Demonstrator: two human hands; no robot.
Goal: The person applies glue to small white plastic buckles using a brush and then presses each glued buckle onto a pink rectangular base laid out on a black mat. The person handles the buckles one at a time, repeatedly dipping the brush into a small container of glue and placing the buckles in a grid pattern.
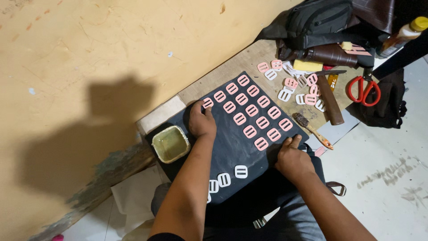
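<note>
A black sheet (232, 147) lies across my lap and a low wooden board. Several pink buckle-shaped pieces (252, 110) sit on it in neat rows. My left hand (201, 121) presses a pink piece (207, 102) at the far left end of the rows, fingers bent over it. My right hand (292, 156) rests flat on the sheet's right edge, just below the last pink piece (261, 143), holding nothing. Three white buckle pieces (240, 171) lie on the near part of the sheet.
A square tub of yellowish glue (170, 143) stands left of my left hand. Loose pink and white pieces (294, 87), a brush (312, 129), a hammer (332, 100), red scissors (364, 89), a black bag (318, 20) and a bottle (403, 35) crowd the board's far end. A yellow wall (89, 67) runs along the left.
</note>
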